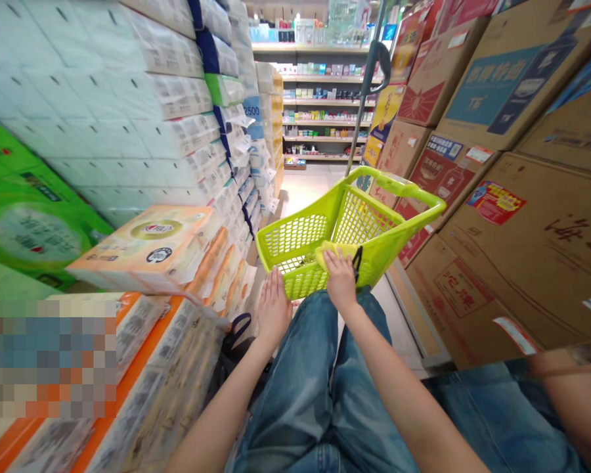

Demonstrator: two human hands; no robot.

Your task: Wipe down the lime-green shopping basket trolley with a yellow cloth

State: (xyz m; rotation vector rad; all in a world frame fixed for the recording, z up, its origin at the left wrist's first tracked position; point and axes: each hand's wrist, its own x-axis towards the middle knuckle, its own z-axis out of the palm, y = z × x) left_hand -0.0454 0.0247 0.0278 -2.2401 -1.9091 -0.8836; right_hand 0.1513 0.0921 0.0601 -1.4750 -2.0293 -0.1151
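A lime-green plastic shopping basket (300,236) with lattice sides stands tilted in front of my knees. My left hand (274,303) grips its near left corner, fingers together on the outside and thumb toward the bottom edge. With my right hand (341,276) I press a folded yellow cloth (321,255) against the near rim of the basket; the fingers partly cover the cloth. Just right of that hand a black strap or clip (357,259) sits on the rim. The basket's long handle (367,72) rises up and away at the far side.
Stacked tissue packs (172,98) line the left, with orange packs (148,246) close by my left arm. Cardboard cartons (473,263) are piled on the right. Stocked shelves (325,102) close off the aisle ahead. Another person's denim-clad leg (497,407) is at lower right.
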